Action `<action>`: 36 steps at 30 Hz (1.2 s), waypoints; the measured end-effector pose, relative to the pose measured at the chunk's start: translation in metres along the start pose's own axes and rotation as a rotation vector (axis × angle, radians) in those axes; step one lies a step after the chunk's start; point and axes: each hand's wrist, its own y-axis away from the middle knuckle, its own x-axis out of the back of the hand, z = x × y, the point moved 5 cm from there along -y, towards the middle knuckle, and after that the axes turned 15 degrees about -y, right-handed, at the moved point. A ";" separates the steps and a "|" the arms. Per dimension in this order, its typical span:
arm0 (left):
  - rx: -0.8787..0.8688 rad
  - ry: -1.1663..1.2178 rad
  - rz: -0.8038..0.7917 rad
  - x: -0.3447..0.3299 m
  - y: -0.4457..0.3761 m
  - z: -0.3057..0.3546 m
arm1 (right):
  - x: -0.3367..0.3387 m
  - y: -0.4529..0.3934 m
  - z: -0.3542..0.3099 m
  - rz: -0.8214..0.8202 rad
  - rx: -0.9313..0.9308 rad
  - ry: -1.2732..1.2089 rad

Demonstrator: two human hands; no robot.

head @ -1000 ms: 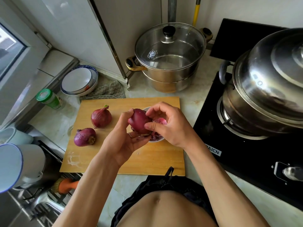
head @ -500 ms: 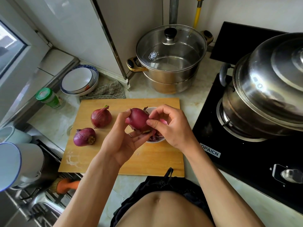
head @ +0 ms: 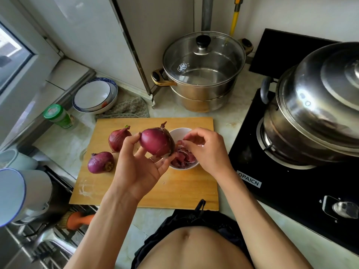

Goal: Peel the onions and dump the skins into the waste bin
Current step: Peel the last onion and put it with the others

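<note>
A home kitchen: gas stove (head: 291, 183), lidded steel pots (head: 204, 74), cutting board (head: 184, 191), stacked bowls (head: 95, 96) on the counter

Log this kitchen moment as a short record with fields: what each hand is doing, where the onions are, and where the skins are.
left hand: holds a red onion above the cutting board
right hand: fingers curled over the white bowl, pinching a bit of skin
onions on board: two, unpeeled, left of the bowl
skins: piled in the white bowl
waste bin: not in view
</note>
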 end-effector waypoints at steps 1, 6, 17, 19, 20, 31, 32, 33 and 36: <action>-0.002 -0.010 -0.018 0.000 0.000 0.000 | -0.002 -0.001 0.005 0.004 -0.005 0.042; -0.013 -0.061 -0.116 -0.002 0.000 -0.003 | -0.005 -0.001 0.011 0.005 0.006 0.136; -0.019 -0.316 -0.047 0.001 -0.004 0.000 | -0.006 0.010 -0.038 -0.126 0.323 -0.075; 0.035 -0.328 -0.018 0.001 -0.002 0.000 | -0.008 0.011 -0.040 -0.193 0.335 -0.045; 0.062 -0.343 -0.007 0.001 -0.002 0.000 | -0.008 0.012 -0.041 -0.215 0.339 -0.028; 0.197 -0.408 0.017 -0.002 -0.002 -0.003 | -0.022 0.013 -0.042 -0.373 0.300 0.103; 0.201 -0.416 0.016 -0.002 -0.002 -0.002 | -0.023 0.013 -0.043 -0.386 0.301 0.111; 0.203 -0.423 0.015 -0.002 -0.002 -0.002 | -0.024 0.013 -0.044 -0.398 0.299 0.116; 0.208 -0.434 0.023 -0.002 -0.002 -0.002 | -0.025 0.011 -0.045 -0.423 0.272 0.128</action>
